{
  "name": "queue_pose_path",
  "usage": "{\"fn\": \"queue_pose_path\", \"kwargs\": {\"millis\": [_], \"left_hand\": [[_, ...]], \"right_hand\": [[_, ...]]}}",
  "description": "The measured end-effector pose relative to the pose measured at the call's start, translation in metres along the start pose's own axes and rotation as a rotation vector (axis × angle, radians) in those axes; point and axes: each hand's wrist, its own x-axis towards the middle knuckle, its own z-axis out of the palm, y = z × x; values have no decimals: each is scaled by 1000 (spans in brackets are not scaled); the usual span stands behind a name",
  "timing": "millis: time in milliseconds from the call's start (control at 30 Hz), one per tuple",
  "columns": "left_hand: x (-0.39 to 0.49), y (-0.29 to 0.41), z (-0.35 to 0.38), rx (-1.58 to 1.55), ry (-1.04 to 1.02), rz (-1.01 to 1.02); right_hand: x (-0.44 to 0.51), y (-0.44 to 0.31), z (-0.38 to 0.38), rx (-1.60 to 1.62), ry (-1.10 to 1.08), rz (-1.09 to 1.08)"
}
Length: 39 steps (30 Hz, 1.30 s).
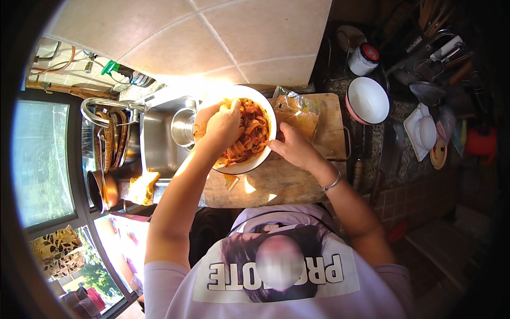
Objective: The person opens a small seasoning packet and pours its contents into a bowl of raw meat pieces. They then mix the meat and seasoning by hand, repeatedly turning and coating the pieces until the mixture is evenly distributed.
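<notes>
A white bowl (272, 119) with a dark rim holds reddish-orange seasoned food strips (255, 129). It stands over the left part of a wooden cutting board (279, 183), close to the sink. My left hand (225, 121) is inside the bowl, against the food; its fingertips are mostly hidden, so whether they grip any is unclear. At the bowl's right side, my right hand (297, 145) holds the rim, thumb on the edge. Behind that hand, a clear plastic bag (297, 107) with orange residue lies on the board.
Left is a steel sink (159, 127) with a metal container (183, 127) and faucet (113, 105). A yellow sponge (144, 187) rests by its front edge. To the right are an enamel bowl (368, 99), a lidded jar (363, 60) and a cleaver (391, 147).
</notes>
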Motion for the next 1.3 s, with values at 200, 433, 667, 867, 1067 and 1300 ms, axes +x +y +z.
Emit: {"fn": "queue_pose_path", "kwargs": {"millis": [200, 433, 667, 867, 1067, 1300], "left_hand": [[9, -2, -13, -25, -45, -14], [-8, -21, -50, -522, 65, -58], [-38, -12, -67, -870, 1, 4], [-68, 15, -29, -131, 53, 258], [-57, 19, 12, 137, 47, 394], [-26, 18, 18, 123, 76, 231]], "right_hand": [[2, 9, 6, -3, 103, -122], [2, 9, 3, -43, 50, -41], [1, 3, 3, -11, 14, 14], [0, 5, 4, 34, 83, -75], [1, 9, 5, 15, 87, -76], [1, 6, 6, -1, 96, -105]]}}
